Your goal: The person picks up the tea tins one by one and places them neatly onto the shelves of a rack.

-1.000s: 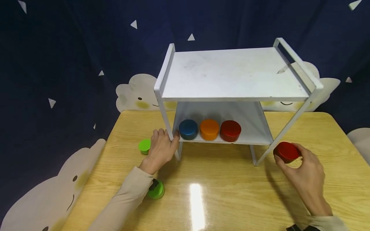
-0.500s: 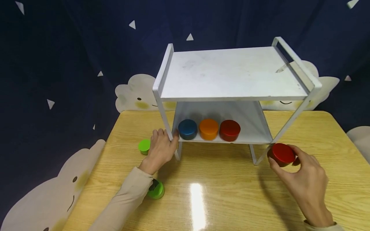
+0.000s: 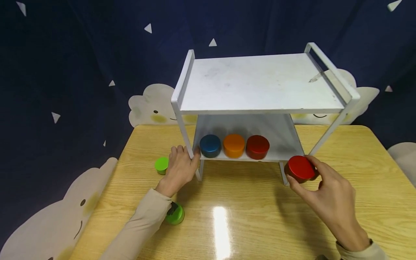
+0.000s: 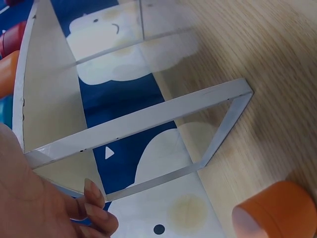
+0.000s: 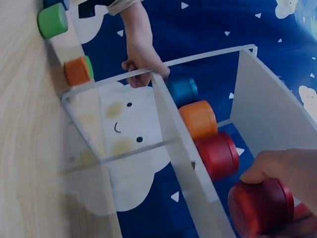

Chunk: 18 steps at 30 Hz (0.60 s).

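Note:
A white two-tier shelf rack stands on the table. My left hand grips its left front post, with the thumb on the inner side; the left wrist view shows the fingers curled at the frame. On the lower tier, a blue round container, an orange round container and a red round container sit in a row along the front edge. My right hand holds a second red round container between thumb and fingers, raised at the right front end of that tier, apart from the row.
A green-topped orange container stands on the wooden table left of the rack. Closer in, a green container is partly covered by my left sleeve. A dark blue curtain with white clouds hangs behind.
My right hand has moved left with the red container, from beside the rack's right front leg to the lower tier's right end. The left hand stays on the post.

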Motion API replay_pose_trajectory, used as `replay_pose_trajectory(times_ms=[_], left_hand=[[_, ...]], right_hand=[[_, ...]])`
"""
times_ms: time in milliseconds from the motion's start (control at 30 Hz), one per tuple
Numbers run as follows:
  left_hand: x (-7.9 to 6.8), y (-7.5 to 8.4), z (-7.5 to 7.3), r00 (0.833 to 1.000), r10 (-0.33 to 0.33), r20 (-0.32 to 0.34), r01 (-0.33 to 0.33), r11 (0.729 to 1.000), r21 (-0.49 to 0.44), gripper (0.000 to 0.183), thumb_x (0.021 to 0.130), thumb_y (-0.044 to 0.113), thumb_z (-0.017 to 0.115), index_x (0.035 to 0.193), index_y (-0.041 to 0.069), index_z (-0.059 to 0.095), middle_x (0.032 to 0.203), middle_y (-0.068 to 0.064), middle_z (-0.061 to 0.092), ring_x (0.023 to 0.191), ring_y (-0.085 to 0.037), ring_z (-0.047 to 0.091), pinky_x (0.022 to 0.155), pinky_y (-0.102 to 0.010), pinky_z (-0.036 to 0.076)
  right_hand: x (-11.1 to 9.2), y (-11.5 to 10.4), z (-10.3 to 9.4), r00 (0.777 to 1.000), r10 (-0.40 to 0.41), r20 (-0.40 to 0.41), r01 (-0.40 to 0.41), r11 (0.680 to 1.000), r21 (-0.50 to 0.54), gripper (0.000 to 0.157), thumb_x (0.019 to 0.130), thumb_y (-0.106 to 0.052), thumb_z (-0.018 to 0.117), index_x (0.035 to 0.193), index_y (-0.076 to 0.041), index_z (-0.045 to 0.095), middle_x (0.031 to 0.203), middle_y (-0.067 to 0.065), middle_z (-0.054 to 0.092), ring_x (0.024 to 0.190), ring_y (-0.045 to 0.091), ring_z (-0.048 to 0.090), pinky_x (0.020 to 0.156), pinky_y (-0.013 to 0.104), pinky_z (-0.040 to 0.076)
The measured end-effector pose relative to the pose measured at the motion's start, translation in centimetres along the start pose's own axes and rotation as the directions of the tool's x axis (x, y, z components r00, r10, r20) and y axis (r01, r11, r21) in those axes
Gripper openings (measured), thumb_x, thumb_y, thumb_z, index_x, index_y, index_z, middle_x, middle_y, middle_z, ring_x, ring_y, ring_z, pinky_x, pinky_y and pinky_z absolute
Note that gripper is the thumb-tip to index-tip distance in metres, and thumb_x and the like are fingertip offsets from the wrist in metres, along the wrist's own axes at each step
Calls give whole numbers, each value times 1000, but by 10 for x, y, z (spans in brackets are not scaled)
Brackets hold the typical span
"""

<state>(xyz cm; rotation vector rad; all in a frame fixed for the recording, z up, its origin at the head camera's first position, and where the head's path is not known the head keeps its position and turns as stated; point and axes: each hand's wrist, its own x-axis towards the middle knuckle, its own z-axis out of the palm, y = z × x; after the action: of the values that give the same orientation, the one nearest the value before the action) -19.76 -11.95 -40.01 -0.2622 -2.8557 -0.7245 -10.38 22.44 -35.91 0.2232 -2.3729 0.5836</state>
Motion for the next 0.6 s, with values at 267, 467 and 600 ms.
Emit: replay_pose_trajectory(times_ms=[267,467,600], left_hand=[[0,-1,0,1000,6,-5,-6,1000,0,43,102,36,33,71,8,45,70,-12,40,72,-32,34,64,-37,27],[1,-1,0,1000,7,3,-7,1000,0,43,102,37,33,71,8,45,70,-12,40,72,-32,34,65,-37,27],[1,-1,1,1000,11,5,-11,1000,1,43,102,36,33,72,8,45,70,-12,41,72,-32,35,65,-37,27]], right_hand=[[13,-9,15,1000,-20,16,19,994,108,62,65,-18,82,119,5,60,95,18,67,66,19,55,51,15,38],[22,-17,27,1000,-6,9,5,999,52,58,72,-24,77,120,3,59,93,18,66,68,28,61,57,43,45],[28,-21,32,1000,26,16,-26,999,35,47,75,-23,75,112,1,60,80,14,61,61,23,54,53,42,42]])
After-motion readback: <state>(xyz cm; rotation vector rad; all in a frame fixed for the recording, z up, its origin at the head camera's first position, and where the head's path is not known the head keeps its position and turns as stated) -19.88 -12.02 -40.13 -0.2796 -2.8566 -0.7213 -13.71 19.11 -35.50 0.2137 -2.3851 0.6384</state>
